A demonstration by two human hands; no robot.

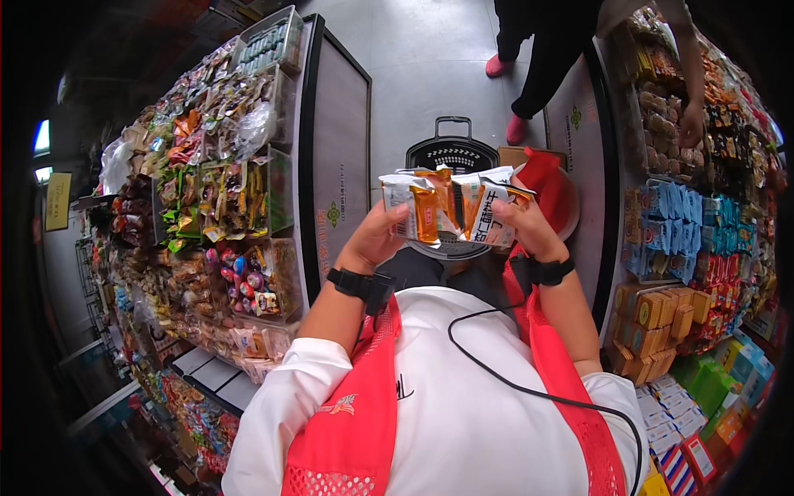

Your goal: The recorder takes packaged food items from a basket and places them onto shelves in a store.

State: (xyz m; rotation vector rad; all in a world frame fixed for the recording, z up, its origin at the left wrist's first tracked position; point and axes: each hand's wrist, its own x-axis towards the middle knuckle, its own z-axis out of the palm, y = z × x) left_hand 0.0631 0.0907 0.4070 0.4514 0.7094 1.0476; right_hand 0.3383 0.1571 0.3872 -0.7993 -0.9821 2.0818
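Several orange-and-white snack packets are held up in front of me, over a black plastic shopping basket. My left hand [386, 224] grips one bunch of packets [425, 211], its thumb pressed on the near face. On the other side, my right hand [533, 226] clasps a second bunch of packets [490, 214] that bears dark printed writing. A small gap separates the two bunches. Below them stands the black shopping basket [453, 149] with its handle at the far side; the packets and my hands hide much of its inside.
Bins of wrapped sweets [229, 204] line the left shelf. On the right, a shelf carries blue packets [673, 226] and stacked wafer biscuits [660, 319]. A round tub with red plastic [546, 186] stands beside the basket. Ahead, another person [546, 56] in dark trousers stands in the aisle.
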